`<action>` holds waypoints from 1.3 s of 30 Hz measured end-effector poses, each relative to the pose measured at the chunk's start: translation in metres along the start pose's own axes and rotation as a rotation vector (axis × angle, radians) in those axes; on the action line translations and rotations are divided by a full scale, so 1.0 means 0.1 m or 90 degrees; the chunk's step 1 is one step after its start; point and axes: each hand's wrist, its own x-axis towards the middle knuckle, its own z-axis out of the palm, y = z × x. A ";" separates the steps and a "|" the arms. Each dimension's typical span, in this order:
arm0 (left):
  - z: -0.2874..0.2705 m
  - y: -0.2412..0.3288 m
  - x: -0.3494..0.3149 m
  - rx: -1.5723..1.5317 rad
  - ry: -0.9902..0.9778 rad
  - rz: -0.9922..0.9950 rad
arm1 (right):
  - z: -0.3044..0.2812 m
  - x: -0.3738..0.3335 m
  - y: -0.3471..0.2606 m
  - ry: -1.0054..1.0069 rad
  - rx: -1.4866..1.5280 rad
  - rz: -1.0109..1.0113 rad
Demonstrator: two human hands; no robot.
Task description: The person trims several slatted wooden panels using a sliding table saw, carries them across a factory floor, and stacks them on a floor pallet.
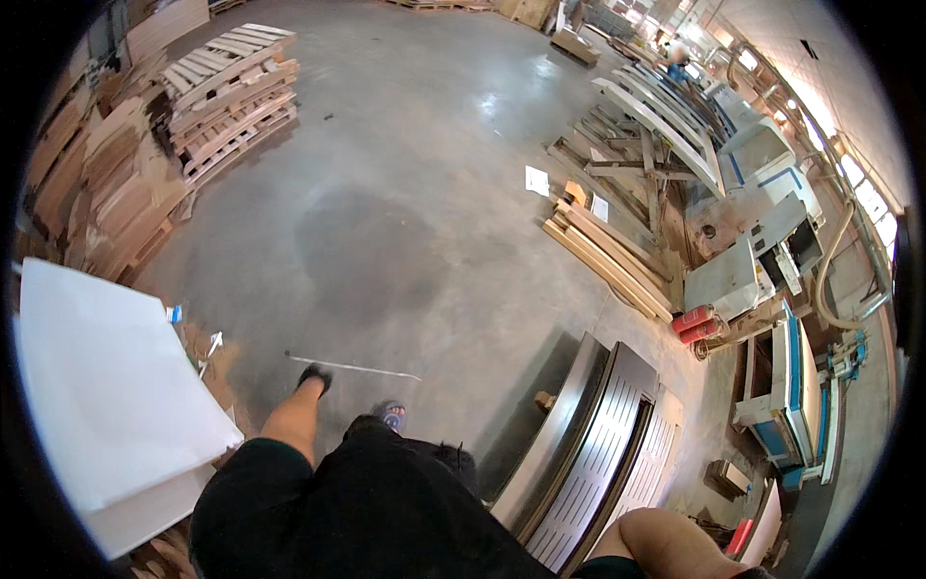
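My left arm hangs down at the lower left. My left hand [314,377], small and dark as if gloved, seems closed on a thin pale rod [371,370]. The rod lies crosswise at the hand, with a short dark end to its left and a longer part to its right. Single fingers cannot be made out. Of my right arm [666,540] only a bare part shows at the bottom edge, and my right hand is out of the picture. One foot in a blue sandal [394,415] stands on the grey floor [386,251].
Beside me on the left is a stack of white boards [106,386]. Beyond it rise wooden pallets [236,96]. Slotted metal panels [588,454] stand close on my right. Farther right are timber beams [612,256], red cylinders [694,323] and machinery [748,275]. A person [678,63] is far off.
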 end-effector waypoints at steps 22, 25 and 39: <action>-1.69 2.65 2.22 0.164 -0.172 -0.055 | 2.84 1.59 4.34 0.018 0.140 -0.001; -1.69 2.69 2.44 0.092 -0.215 -0.128 | 3.47 1.77 4.85 0.006 0.142 -0.003; -4.91 7.58 5.05 -0.049 0.158 0.338 | 5.86 2.48 6.37 0.243 1.124 0.104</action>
